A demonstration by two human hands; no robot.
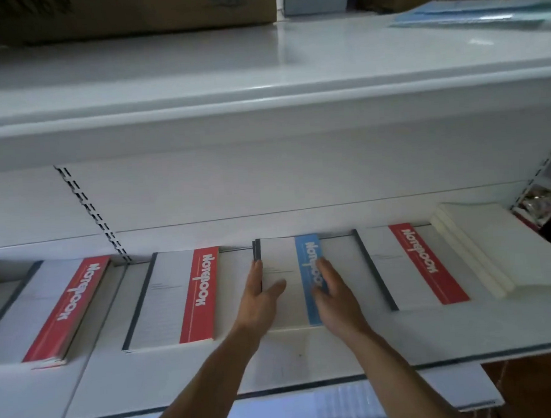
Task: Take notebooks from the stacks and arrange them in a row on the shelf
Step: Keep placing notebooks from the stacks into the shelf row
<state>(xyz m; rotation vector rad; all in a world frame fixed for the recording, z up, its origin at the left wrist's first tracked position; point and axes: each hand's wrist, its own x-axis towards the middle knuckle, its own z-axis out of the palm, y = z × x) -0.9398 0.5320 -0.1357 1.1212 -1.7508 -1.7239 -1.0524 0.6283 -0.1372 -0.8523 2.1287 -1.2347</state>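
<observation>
A white notebook with a blue band [282, 260] lies on top of a stack in the middle of the white shelf [310, 359]. My left hand [260, 294] grips its left spine edge, thumb lying across the cover. My right hand [334, 296] rests flat on the blue band with straight fingers. Notebook stacks with red bands lie to the left [72, 304], centre-left [182, 297] and right [411, 264].
A stack of plain white books [485, 249] sits at the shelf's right end. A slotted upright [95, 218] runs down the back panel. The shelf above [257, 66] carries cardboard boxes and a blue folder [482, 14]. A lower shelf edge shows below.
</observation>
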